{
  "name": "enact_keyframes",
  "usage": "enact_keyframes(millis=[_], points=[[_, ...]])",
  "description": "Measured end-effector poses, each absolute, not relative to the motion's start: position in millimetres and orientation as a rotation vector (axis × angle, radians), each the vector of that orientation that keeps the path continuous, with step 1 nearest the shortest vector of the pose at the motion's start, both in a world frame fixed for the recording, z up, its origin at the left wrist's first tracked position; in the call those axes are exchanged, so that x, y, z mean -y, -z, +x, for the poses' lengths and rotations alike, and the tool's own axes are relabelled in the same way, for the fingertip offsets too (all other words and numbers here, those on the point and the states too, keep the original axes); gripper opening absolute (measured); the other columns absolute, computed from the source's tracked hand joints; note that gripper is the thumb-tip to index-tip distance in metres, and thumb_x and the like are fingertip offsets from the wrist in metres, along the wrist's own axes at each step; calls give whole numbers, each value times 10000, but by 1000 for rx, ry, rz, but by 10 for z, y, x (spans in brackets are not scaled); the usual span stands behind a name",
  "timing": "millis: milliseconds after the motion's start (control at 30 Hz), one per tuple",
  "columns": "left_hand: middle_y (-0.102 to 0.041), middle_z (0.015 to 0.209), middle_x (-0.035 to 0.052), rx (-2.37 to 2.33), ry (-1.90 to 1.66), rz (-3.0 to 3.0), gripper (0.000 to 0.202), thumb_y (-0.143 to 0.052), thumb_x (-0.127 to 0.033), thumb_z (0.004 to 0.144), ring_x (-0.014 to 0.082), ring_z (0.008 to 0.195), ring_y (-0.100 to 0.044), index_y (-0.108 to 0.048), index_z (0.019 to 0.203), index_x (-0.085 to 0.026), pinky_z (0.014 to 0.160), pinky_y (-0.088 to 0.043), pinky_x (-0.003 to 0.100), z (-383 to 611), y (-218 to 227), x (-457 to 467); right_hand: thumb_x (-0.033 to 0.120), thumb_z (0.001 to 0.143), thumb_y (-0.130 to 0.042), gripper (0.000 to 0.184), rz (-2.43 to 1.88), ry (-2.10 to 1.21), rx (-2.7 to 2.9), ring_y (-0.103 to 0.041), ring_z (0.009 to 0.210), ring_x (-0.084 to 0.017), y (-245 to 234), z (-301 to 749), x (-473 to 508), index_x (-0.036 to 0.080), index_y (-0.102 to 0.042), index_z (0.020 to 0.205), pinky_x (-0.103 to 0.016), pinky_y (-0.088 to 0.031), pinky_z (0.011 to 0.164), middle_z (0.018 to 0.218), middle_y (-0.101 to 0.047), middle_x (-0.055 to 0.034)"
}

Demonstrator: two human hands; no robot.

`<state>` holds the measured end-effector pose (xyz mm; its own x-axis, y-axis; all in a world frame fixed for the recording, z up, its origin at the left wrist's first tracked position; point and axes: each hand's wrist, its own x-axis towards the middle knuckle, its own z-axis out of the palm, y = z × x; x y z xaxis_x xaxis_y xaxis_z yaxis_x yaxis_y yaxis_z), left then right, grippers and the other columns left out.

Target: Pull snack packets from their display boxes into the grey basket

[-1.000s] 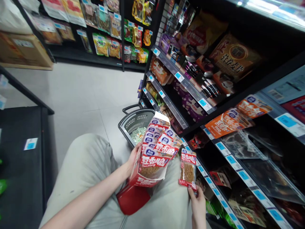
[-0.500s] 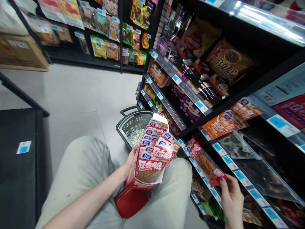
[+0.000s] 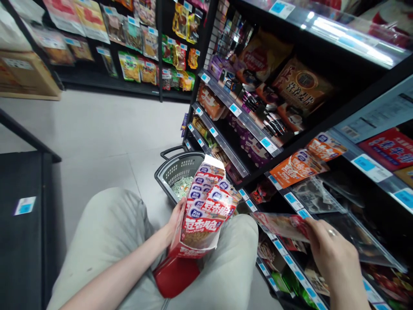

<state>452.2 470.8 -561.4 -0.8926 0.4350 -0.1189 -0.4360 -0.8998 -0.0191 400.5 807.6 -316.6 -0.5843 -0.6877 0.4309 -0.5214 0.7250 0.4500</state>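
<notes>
My left hand (image 3: 176, 219) is wrapped round the left side of an open red cardboard box (image 3: 180, 249), which rests tilted on my lap. Several red and white snack packets (image 3: 201, 221) stand inside it. At the right, my right hand (image 3: 332, 241) pinches one end of a single snack packet (image 3: 280, 224). That packet lies nearly flat and edge-on, just in front of the lower shelf. Orange snack packets (image 3: 297, 168) of similar make sit on the shelf above it. Below the box a smooth red object (image 3: 176, 275) lies between my legs.
A grey shopping basket (image 3: 164, 174) with green-white packets inside stands on the floor beyond my knees. Shelving with price-tag rails (image 3: 222, 142) runs along the right. A black low platform (image 3: 22, 241) is at the left, a cardboard carton (image 3: 27, 75) at the back left.
My right hand has turned over and moved slightly right and up. Its packet has swung from a steep, face-on slant to nearly level. My left hand and the box stay put.
</notes>
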Motion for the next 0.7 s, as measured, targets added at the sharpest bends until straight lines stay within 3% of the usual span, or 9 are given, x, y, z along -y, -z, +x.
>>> enact_keyframes(millis=[67, 233, 367, 433, 533, 700], points=[[-634, 1294, 135, -17, -2674, -154, 704, -446, -603, 869, 362, 1243, -549, -482, 1394, -136, 1122, -301, 559, 4521, 5632, -4707, 276, 963, -436, 212, 868, 372, 2264, -589, 562, -151, 3081, 4024, -8055, 202, -634, 943, -254, -346, 489, 744, -665, -45], [-624, 1297, 170, -33, -2618, -90, 734, -430, -629, 859, 406, 1242, -536, -524, 1356, -97, 1104, -297, 612, 4513, 5753, -4716, 294, 961, -423, 229, 680, 197, 2288, -620, 677, -210, 2927, 4099, -8032, 175, -613, 910, -282, -421, 567, 827, -665, -111], [-579, 1349, 193, 29, -2620, 43, 704, -438, -599, 867, 402, 1265, -523, -550, 1340, -89, 1118, -287, 602, 4520, 5805, -4717, 285, 934, -486, 208, 430, 250, 2177, -519, 435, -168, 3000, 4103, -8141, 155, -648, 944, -261, -350, 455, 590, -624, -46], [-576, 1350, 196, 28, -2623, 12, 699, -431, -602, 873, 403, 1271, -519, -557, 1334, -92, 1119, -274, 615, 4522, 5817, -4715, 295, 928, -483, 240, 546, 299, 2223, -496, 388, -156, 3104, 4055, -8197, 159, -681, 944, -254, -326, 428, 541, -614, -33], [-591, 1334, 190, 15, -2652, -76, 687, -452, -592, 872, 387, 1273, -523, -551, 1335, -95, 1125, -270, 615, 4518, 5838, -4718, 301, 935, -436, 298, 793, 213, 2371, -548, 407, -145, 3298, 3964, -8213, 183, -710, 926, -241, -368, 441, 626, -691, -51], [-601, 1315, 203, 1, -2664, -122, 706, -480, -601, 855, 397, 1246, -543, -547, 1336, -90, 1099, -290, 646, 4518, 5845, -4722, 361, 915, -465, 298, 765, -206, 2560, -635, 488, -159, 3442, 3946, -8113, 211, -720, 882, -227, -444, 477, 686, -730, -50]])
